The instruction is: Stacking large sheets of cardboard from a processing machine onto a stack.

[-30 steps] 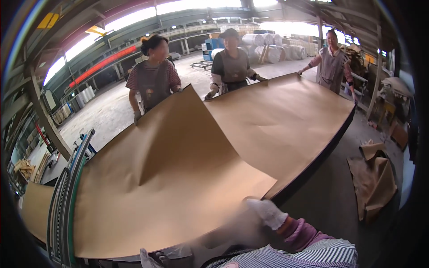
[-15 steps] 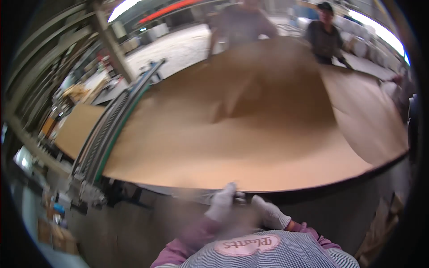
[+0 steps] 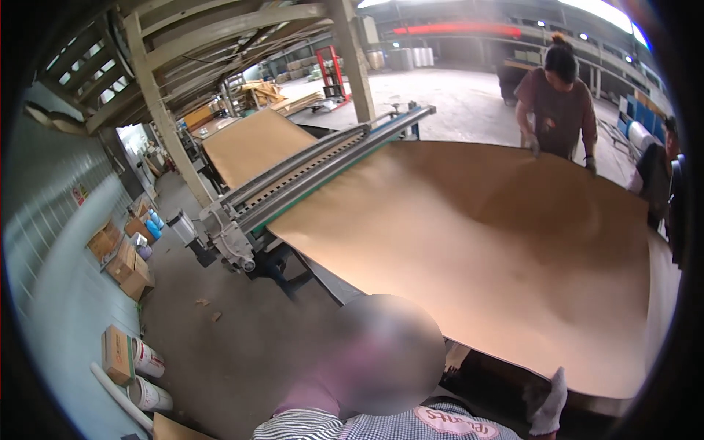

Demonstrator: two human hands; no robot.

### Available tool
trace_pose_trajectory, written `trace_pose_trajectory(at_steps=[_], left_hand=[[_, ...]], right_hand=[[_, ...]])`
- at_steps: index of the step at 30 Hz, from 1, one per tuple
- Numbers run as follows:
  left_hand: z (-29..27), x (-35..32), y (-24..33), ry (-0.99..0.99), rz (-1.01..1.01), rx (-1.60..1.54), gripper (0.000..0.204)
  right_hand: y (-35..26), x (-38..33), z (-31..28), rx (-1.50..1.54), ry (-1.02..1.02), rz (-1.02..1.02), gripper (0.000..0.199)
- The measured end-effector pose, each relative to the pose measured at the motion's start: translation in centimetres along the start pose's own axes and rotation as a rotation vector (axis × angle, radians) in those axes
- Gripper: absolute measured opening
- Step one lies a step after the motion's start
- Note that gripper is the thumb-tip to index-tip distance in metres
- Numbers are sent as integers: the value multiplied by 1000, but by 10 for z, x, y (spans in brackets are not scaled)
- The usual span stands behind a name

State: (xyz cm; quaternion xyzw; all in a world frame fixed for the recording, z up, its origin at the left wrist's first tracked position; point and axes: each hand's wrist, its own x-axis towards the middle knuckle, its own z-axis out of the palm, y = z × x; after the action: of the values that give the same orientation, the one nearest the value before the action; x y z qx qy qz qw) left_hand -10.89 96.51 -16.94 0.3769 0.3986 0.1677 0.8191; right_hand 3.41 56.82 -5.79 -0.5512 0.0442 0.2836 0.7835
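A large sheet of brown paper (image 3: 440, 242) spreads across the work surface, its near edge running past my body. At that edge, toward the lower right, my right hand (image 3: 550, 407) in a white knit glove has its thumb up against the top of the sheet. The fingers lie mostly out of sight below the edge, closed on it. My left hand (image 3: 383, 326) is smeared inside a round blurred patch, near the sheet's left front edge. Its fingers cannot be made out.
A long metal roller machine (image 3: 330, 169) crosses the sheet's left end, with another brown sheet (image 3: 257, 147) beyond. A co-worker (image 3: 557, 103) holds the far edge; another person (image 3: 653, 172) is at far right. Cardboard boxes (image 3: 132, 271) and white buckets (image 3: 149, 394) line the left wall.
The view has swung left. The sheet's tall raised fold has sunk into a low bulge. My hands, close together before, are now far apart, the right one farther right along the edge.
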Motion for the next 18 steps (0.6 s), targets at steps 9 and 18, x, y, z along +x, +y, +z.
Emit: trace_pose_trajectory(at_steps=[9, 18], left_hand=[[97, -57, -41, 46, -146, -89, 31], [-100, 46, 56, 317, 151, 33, 23]], right_hand=[[103, 45, 136, -123, -405, 445, 45], [79, 70, 117, -43, -180, 131, 25]])
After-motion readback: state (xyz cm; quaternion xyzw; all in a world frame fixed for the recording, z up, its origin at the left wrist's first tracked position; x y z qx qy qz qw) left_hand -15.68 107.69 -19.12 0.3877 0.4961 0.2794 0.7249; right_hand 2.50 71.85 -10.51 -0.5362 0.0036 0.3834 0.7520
